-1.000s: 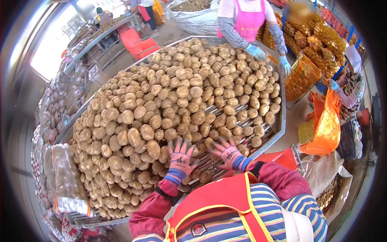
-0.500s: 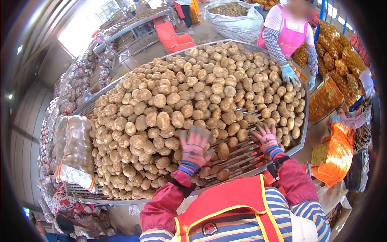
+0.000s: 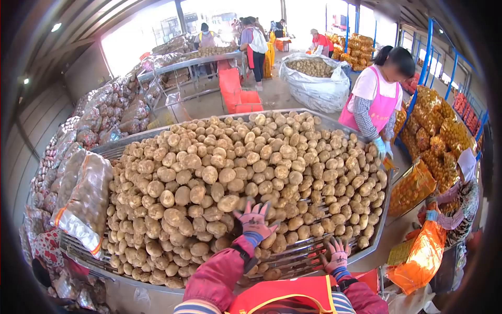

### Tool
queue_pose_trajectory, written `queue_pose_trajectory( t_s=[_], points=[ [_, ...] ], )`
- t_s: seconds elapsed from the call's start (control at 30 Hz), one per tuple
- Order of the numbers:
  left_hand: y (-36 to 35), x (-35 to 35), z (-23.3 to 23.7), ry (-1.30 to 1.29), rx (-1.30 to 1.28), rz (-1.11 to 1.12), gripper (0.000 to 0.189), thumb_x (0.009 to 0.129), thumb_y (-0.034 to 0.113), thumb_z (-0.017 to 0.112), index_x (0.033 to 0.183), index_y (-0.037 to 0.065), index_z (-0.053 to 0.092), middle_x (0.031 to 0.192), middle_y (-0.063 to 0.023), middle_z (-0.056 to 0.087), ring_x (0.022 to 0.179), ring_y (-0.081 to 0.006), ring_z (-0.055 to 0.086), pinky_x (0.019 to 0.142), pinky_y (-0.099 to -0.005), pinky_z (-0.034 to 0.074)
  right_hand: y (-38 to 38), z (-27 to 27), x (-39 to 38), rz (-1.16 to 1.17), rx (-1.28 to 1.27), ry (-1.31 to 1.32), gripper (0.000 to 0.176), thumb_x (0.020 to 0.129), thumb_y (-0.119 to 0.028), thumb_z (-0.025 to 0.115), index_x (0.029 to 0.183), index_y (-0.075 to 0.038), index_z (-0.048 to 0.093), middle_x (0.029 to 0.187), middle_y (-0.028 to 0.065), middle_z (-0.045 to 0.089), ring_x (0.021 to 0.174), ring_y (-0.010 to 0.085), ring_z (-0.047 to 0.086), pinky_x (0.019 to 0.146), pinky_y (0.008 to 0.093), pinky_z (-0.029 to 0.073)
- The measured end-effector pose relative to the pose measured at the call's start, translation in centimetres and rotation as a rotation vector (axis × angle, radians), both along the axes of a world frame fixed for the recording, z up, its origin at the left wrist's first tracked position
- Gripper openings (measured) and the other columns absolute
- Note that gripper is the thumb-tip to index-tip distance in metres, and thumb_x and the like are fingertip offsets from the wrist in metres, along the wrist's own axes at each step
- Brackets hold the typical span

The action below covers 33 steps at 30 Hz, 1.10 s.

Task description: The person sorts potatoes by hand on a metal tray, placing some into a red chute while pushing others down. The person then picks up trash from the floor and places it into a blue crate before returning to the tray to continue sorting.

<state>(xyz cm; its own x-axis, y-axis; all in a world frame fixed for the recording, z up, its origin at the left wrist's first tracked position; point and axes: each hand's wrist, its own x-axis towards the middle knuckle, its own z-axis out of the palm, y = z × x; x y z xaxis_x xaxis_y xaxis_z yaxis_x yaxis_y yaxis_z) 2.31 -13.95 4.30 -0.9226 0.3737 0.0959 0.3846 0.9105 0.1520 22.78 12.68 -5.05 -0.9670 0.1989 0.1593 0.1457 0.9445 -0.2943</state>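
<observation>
Many brown potatoes are heaped on a metal slatted table. My left hand, in a pink and grey glove, rests against the heap near its front edge, fingers spread and holding nothing. Over the slats at the table's front right is my right hand, gloved the same way, its fingers apart and nothing in them. A few potatoes lie on the slats between the two hands.
Across the table at the right, a person in a pink apron reaches to the potatoes. A filled sack lies at the left end. An orange bag stands at the right, near another person. Behind are a white bulk bag and red chairs.
The view has tilted up, showing more of the background. Both hands are still open; the right hand is now nearer the front rim. The co-worker's hands have come together at the table's edge.
</observation>
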Motion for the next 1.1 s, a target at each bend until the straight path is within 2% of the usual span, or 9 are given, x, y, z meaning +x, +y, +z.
queue_pose_trajectory(
  t_s=[0.27,0.4,0.5,0.63,0.7,0.8,0.93,1.03,1.1],
  points=[
    [3.9,2.2,-1.1,-0.185,-0.134,-0.170,0.103,0.070,0.066,0.060,0.148,0.015,0.017,0.148,-0.0049,0.026,0.139,-0.0342,0.017,0.096,-0.0786,0.014,-0.7,0.9,-0.1,-0.045,-0.013,0.030,0.055,0.074,-0.033,0.067,0.123,-0.012,0.054,0.135,0.0125,0.046,0.129,0.0342,0.036,0.111,0.0510,0.018],
    [5.0,4.4,-2.2,-0.350,-0.259,-0.455,0.102,0.071,0.063,0.061,0.149,0.015,0.015,0.150,-0.0083,0.026,0.139,-0.0349,0.018,0.100,-0.0740,0.011,0.1,-0.2,0.0,-0.032,0.002,-0.013,0.060,0.070,-0.035,0.069,0.124,-0.013,0.053,0.138,0.0134,0.043,0.130,0.0350,0.034,0.112,0.0518,0.016],
    [2.5,3.9,-2.0,-0.137,0.017,-0.603,0.096,0.066,0.060,0.064,0.143,0.015,0.030,0.143,-0.0149,0.033,0.136,-0.0392,0.025,0.108,-0.0616,0.011,1.8,-1.1,0.2,-0.015,0.079,0.037,0.063,0.071,-0.037,0.067,0.126,-0.012,0.051,0.138,0.0137,0.042,0.130,0.0362,0.034,0.111,0.0542,0.015],
    [-1.1,-2.0,-1.4,0.256,0.129,-0.123,0.093,0.065,0.062,0.066,0.140,0.015,0.037,0.145,-0.0170,0.031,0.137,-0.0375,0.022,0.108,-0.0586,0.010,1.7,-0.2,-0.2,-0.138,0.085,-0.057,0.073,0.069,-0.042,0.069,0.131,-0.011,0.047,0.139,0.0155,0.041,0.133,0.0352,0.030,0.114,0.0507,0.012],
    [-2.1,-5.3,-4.9,0.266,0.019,0.031,0.095,0.065,0.063,0.066,0.142,0.017,0.034,0.147,-0.0182,0.027,0.138,-0.0373,0.019,0.108,-0.0604,0.009,1.7,0.0,-0.5,-0.158,0.047,-0.148,0.075,0.069,-0.044,0.069,0.133,-0.013,0.045,0.139,0.0146,0.041,0.134,0.0353,0.028,0.114,0.0495,0.013],
    [2.0,-3.8,-1.7,0.004,-0.215,0.185,0.097,0.067,0.064,0.066,0.145,0.019,0.028,0.146,-0.0197,0.029,0.137,-0.0387,0.022,0.109,-0.0588,0.013,1.5,0.9,-0.6,-0.177,0.016,-0.208,0.076,0.068,-0.044,0.070,0.133,-0.014,0.045,0.139,0.0152,0.041,0.136,0.0351,0.025,0.113,0.0500,0.014],
    [3.2,-4.5,-3.7,-0.119,0.038,0.109,0.097,0.069,0.063,0.064,0.145,0.016,0.027,0.139,-0.0300,0.036,0.133,-0.0409,0.030,0.112,-0.0503,0.019,1.6,1.0,-0.8,-0.169,-0.007,-0.169,0.075,0.068,-0.042,0.070,0.133,-0.013,0.045,0.137,0.0154,0.042,0.135,0.0350,0.026,0.113,0.0502,0.014],
    [3.5,-4.5,-7.2,-0.080,0.245,-0.024,0.098,0.070,0.061,0.064,0.146,0.014,0.025,0.139,-0.0293,0.036,0.133,-0.0411,0.030,0.109,-0.0527,0.023,1.6,1.5,-0.9,-0.160,-0.008,-0.198,0.075,0.068,-0.042,0.070,0.132,-0.013,0.045,0.137,0.0149,0.042,0.135,0.0347,0.026,0.113,0.0501,0.015],
    [5.2,-2.9,-5.2,-0.152,0.189,0.034,0.096,0.071,0.061,0.063,0.147,0.018,0.023,0.143,-0.0261,0.032,0.132,-0.0426,0.031,0.108,-0.0534,0.025,1.5,1.6,-1.0,-0.166,0.000,-0.188,0.076,0.068,-0.041,0.070,0.133,-0.013,0.044,0.136,0.0139,0.043,0.135,0.0344,0.026,0.113,0.0501,0.015]
  ],
)
